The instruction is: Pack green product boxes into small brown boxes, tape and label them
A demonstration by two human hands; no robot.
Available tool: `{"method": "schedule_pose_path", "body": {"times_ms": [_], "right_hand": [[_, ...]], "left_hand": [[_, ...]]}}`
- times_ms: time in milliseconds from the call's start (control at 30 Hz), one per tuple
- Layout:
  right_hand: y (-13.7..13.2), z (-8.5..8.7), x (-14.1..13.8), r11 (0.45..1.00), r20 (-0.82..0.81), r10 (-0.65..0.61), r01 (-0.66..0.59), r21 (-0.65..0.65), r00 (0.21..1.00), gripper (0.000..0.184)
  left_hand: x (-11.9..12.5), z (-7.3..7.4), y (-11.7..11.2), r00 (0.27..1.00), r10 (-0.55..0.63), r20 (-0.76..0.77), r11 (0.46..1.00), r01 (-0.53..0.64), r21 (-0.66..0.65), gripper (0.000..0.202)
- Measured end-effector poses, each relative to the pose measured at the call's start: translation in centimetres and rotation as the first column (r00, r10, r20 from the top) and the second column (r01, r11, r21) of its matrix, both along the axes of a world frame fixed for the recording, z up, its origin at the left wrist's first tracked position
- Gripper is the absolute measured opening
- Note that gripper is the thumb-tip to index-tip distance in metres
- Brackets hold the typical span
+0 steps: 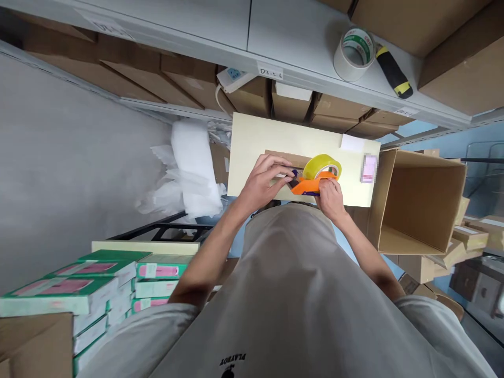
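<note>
My right hand [331, 200] is wrapped round the handle of an orange tape dispenser [309, 186]. A roll of clear yellowish packing tape [315, 165] is fitted on it. At the dispenser's dark front end, the fingertips and thumb of my left hand [265, 178] close together and touch it. Whether they pinch the tape's loose end is too small to tell. Beneath and behind the dispenser, a flat brown cardboard piece [289, 156] lies on the cream tabletop [248, 139], partly hidden by my hands.
An open cardboard box [421, 205] stands right of the table. White foam wrap [192, 163] is at the left, above green-and-white boxes [94, 273]. On the grey shelf [295, 39] ahead are a tape roll [354, 55] and a black-and-yellow cutter [394, 72]. A paper slip [352, 143] lies on the table.
</note>
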State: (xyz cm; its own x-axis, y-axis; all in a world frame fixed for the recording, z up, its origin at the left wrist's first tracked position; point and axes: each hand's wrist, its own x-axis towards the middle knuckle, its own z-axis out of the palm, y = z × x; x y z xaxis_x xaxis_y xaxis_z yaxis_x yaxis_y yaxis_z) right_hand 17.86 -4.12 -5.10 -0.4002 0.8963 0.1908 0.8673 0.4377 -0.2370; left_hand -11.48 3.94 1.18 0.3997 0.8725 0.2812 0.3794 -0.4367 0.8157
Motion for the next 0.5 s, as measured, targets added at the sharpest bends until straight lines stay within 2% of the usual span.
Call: {"method": "schedule_pose_path", "body": {"times_ms": [300,400,500], "right_hand": [[0.2,3.1,-2.3,1.0,0.046,0.028,-0.028,0.0,0.999,0.041],[0.3,4.1,-3.1,0.999,0.071,0.019,-0.021,0.025,0.997,0.045],[0.3,5.2,-3.7,0.999,0.126,0.045,-0.046,0.01,0.991,0.041]], "left_hand": [[-3.6,0.8,0.1,1.0,-0.019,-0.003,0.991,0.019,0.131,0.021],[-4.4,1.0,0.0,1.0,-0.021,0.004,0.994,0.021,0.106,0.025],[-5.0,0.9,-0.3,1.0,-0.01,0.003,0.999,0.01,0.038,0.031]]}}
